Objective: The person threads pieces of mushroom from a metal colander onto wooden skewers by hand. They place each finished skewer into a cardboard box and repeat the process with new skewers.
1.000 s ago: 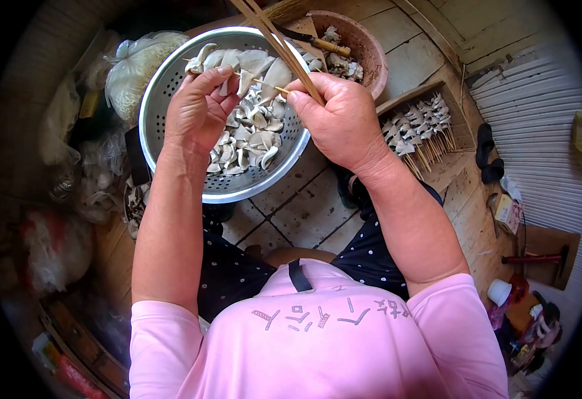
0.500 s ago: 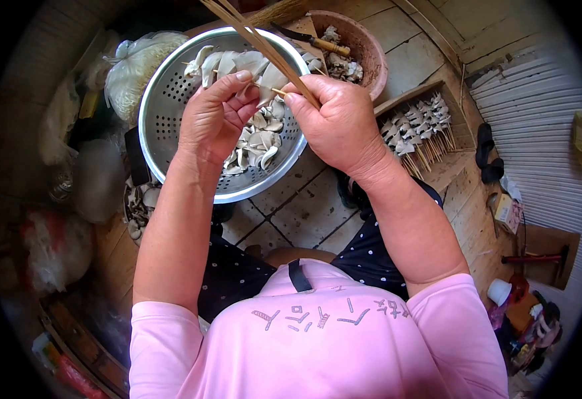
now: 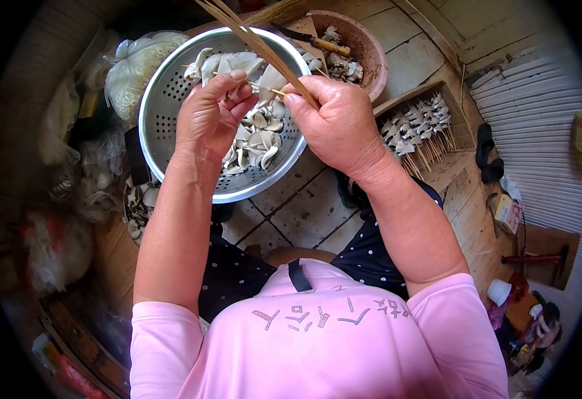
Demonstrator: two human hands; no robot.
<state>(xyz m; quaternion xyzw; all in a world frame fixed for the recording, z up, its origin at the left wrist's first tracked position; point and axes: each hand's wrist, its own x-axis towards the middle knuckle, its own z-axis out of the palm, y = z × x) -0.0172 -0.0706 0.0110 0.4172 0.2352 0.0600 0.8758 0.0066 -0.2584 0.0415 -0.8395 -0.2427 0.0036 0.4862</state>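
Over a metal colander (image 3: 143, 126), my left hand (image 3: 211, 116) is closed, its thumb and fingers pinching a pale oyster mushroom piece on a thin wooden skewer (image 3: 276, 92). My right hand (image 3: 337, 123) is closed around a bundle of bamboo skewers (image 3: 259, 48); its thumb and forefinger grip the near end of the single skewer. Just beyond my left fingers lie larger threaded mushroom pieces (image 3: 228, 63), partly hidden by the hand. Loose torn oyster mushrooms (image 3: 262, 141) rest in the bottom of the colander.
To the right, a cardboard box (image 3: 460, 130) holds rows of filled mushroom skewers (image 3: 416, 126). Behind it stands a pinkish basin (image 3: 377, 60) with scraps and a wooden-handled knife (image 3: 331, 45) across its edge. Plastic bags (image 3: 146, 66) and more mushrooms (image 3: 138, 209) are on the left.
My left hand has shifted slightly left along the skewer, and the mushroom pieces near its thumb have moved left with it. My right hand stays nearly still.
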